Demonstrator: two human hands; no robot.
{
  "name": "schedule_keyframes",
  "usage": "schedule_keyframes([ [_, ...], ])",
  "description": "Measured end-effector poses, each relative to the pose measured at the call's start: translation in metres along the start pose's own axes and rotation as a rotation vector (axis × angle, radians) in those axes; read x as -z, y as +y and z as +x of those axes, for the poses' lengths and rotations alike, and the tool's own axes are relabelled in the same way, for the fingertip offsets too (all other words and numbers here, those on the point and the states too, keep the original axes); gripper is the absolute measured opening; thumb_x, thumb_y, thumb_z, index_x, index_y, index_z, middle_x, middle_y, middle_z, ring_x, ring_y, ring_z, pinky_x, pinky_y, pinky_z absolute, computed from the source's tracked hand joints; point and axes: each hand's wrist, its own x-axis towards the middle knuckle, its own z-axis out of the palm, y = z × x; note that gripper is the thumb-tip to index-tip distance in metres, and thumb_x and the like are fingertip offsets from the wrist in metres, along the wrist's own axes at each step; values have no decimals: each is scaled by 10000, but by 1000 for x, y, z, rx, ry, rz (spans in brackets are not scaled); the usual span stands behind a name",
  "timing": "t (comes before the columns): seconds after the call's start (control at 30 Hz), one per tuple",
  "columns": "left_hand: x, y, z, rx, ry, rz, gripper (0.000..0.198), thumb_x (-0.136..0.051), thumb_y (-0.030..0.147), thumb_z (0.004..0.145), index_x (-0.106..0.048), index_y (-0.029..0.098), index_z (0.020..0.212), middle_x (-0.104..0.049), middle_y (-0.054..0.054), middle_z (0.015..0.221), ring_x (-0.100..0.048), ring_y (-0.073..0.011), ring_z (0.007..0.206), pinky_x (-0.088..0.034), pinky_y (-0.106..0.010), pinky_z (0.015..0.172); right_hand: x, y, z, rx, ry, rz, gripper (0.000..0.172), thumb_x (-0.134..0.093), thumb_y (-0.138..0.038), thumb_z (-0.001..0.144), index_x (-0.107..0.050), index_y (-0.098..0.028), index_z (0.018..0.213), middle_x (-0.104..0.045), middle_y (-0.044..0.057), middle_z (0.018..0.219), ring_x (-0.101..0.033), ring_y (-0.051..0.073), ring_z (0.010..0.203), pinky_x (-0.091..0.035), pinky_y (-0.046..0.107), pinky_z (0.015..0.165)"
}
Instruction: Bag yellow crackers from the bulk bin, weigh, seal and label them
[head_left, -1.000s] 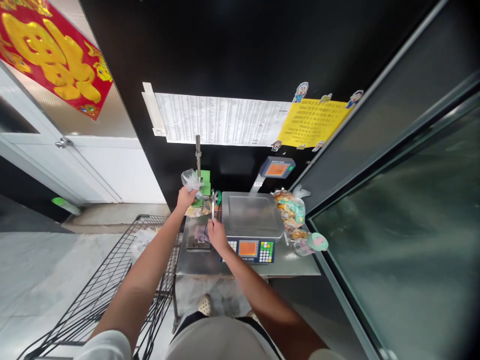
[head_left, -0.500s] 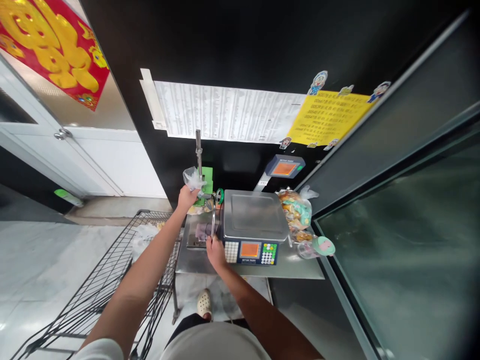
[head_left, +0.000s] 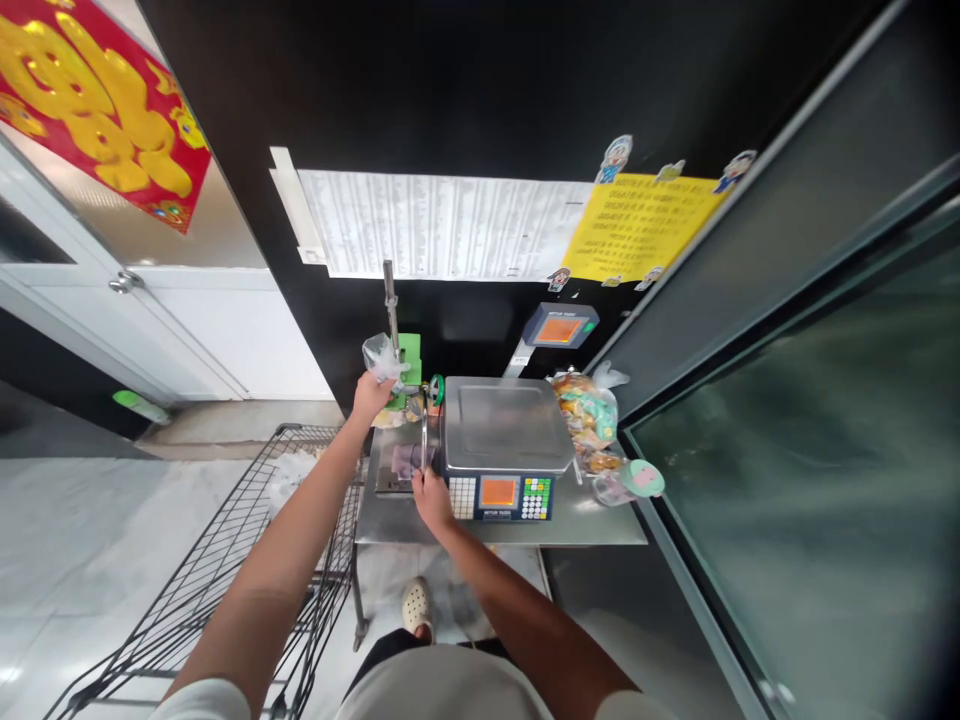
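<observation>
My left hand (head_left: 370,397) is closed on the gathered neck of a clear plastic bag (head_left: 379,355), beside a green upright device (head_left: 410,358) with a metal post. Below and nearer to me, my right hand (head_left: 433,500) is wrapped round the end of a long metal lever (head_left: 424,432) that runs back toward that device. Something pinkish-purple (head_left: 405,460) lies on the base plate left of the lever; its kind is unclear. Directly right of the lever stands a weighing scale (head_left: 510,425) with a bare steel pan and an orange-lit display.
Filled plastic bags (head_left: 589,410) and a jar with a mint-green lid (head_left: 642,478) sit right of the scale on the steel table (head_left: 600,530). A wire shopping cart (head_left: 247,500) stands at the left. Behind is a black wall with a price list (head_left: 450,225).
The view has shifted slightly. Both hands keep their holds, the left on the bag and the right on the lever, with little visible movement.
</observation>
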Motion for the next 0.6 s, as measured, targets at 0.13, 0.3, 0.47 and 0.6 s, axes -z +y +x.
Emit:
schedule_keyframes([
  [0.13,4,10,-2,-12,-16,-6,224,-679,249,855,-767,132,1025,-791,-86,889,-719,-168,585,-533,-215,519,27,-17,3,9,32,44,315,-445,-331,1050,-704,-166,982,-740,116,843,-696,219,780,-415,247,678],
  [0.3,6,14,-6,-29,0,35,197,-690,258,850,-772,135,981,-777,-72,807,-732,-182,601,-527,-213,541,99,-71,50,58,146,392,424,-479,-477,1028,-591,-211,718,-639,47,687,-626,187,685,-389,235,590],
  [0.47,6,17,-10,-70,-4,80,180,-676,247,840,-772,139,948,-771,-85,790,-751,-210,648,-554,-243,608,181,-129,123,-176,-34,952,518,-434,-631,1025,-512,-219,720,-371,-69,488,-341,104,396,-232,216,395],
  [0.6,9,23,-14,-139,-19,105,163,-684,218,805,-771,150,925,-784,-122,879,-774,-261,841,-589,-285,715,207,-136,138,-246,-222,1207,448,-466,-567,1043,-494,-209,774,-418,-70,497,-406,91,398,-289,193,390],
])
